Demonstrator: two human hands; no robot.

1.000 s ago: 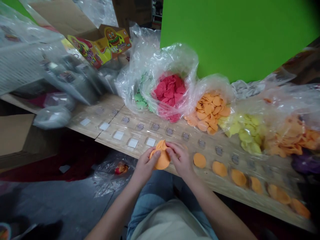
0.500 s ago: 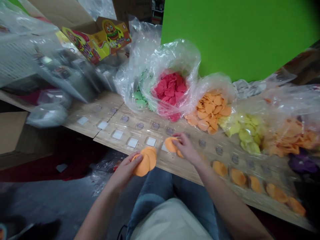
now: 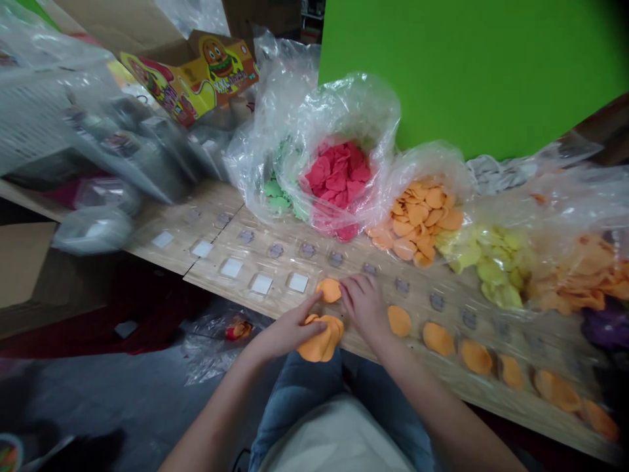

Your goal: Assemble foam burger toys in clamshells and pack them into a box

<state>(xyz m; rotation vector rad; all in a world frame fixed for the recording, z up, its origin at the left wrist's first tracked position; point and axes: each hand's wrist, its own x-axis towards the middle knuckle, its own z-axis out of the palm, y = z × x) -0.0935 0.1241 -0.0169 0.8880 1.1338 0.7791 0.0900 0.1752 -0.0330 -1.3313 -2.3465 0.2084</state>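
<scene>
Orange discs [image 3: 322,339] bunch up in our left hand [image 3: 287,331], right by the front edge of the wooden board [image 3: 445,314]. The fingers of that hand are close together and clamp the pile from one side. We cannot tell how many discs are in it. Keeping them all in one hand seems to leave our other hand free.

Our right hand [image 3: 364,308] is flat and low over the board, with its fingers together and a bit curled. It holds nothing. Its fingertips [image 3: 346,288] are just beside a lone orange disc [image 3: 329,290] on the board, and they may be touching it, but we cannot quite tell.

More orange discs [image 3: 438,339] lie in a neat line along the front of the board, going off to the right. They look evenly spaced, so we think they were put there with care, not dropped. Behind them is a row of small grey squares [image 3: 437,301], and further left are small white squares [image 3: 261,284].

At the back, clear plastic bags hold pink discs [image 3: 338,174], orange discs [image 3: 422,213], yellow discs [image 3: 494,265] and green discs [image 3: 272,189]. The bags are open at the top, likely so each color stays apart and is easy to reach. A yellow box with a burger picture [image 3: 189,78] sits behind them, near a bright green board [image 3: 466,72].
</scene>
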